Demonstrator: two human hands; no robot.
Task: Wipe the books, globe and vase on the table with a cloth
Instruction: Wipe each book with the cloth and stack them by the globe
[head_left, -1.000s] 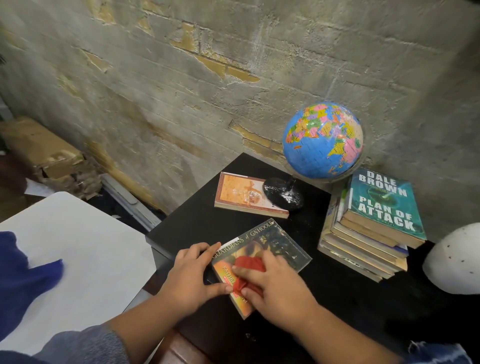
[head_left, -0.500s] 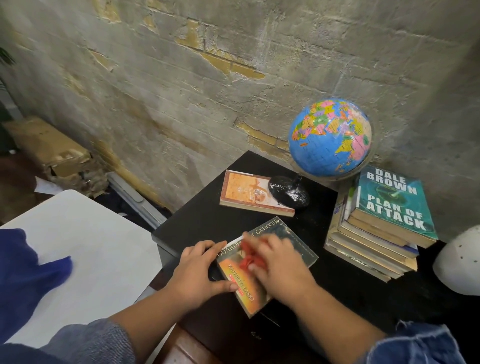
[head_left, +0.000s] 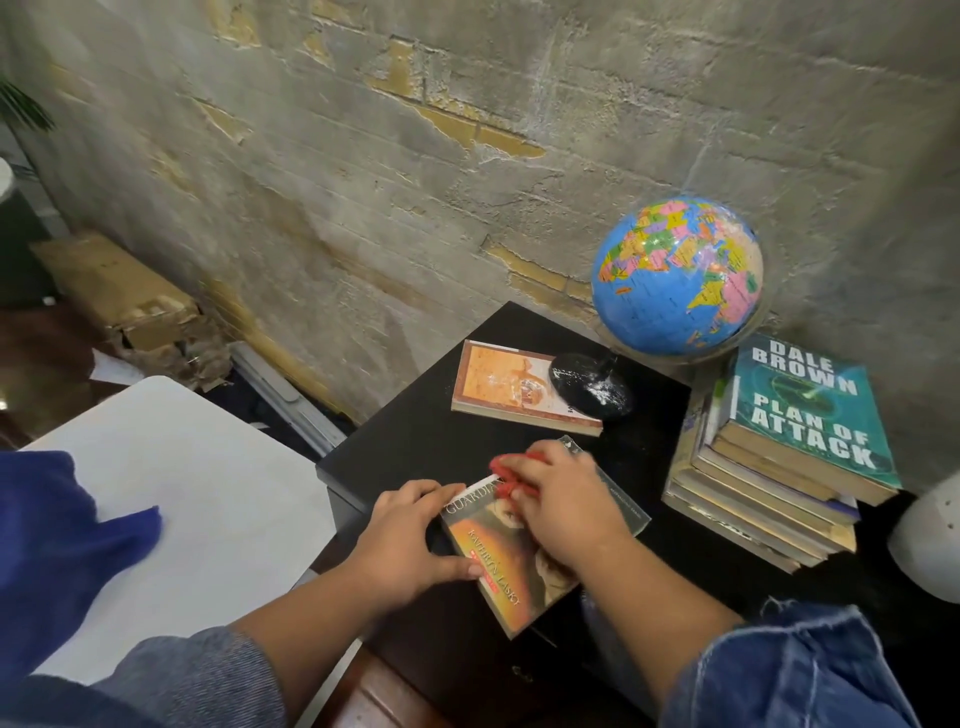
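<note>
Black table (head_left: 415, 441) stood against a rough brick wall (head_left: 363, 208). One paperback (head_left: 498, 566) lay under both hands: left hand (head_left: 410, 540) gripped its edge, right hand (head_left: 566, 509) clutched one red cloth (head_left: 506, 465) against its cover. Beyond the hands: one orange book (head_left: 498, 379), one globe (head_left: 675, 280). Right of the right hand: one book stack (head_left: 779, 467), count unclear; a white object (head_left: 930, 540) was cut off.

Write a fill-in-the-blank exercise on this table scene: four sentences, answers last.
1. The right hand presses a ___ cloth onto the Guardians book.
2. The left hand grips that book, written by Kathryn ___.
3. The top book of the stack reads Plan of ___.
4. The globe stands on a ___ base.

Missing words: red; Lasky; Attack; black.
</note>
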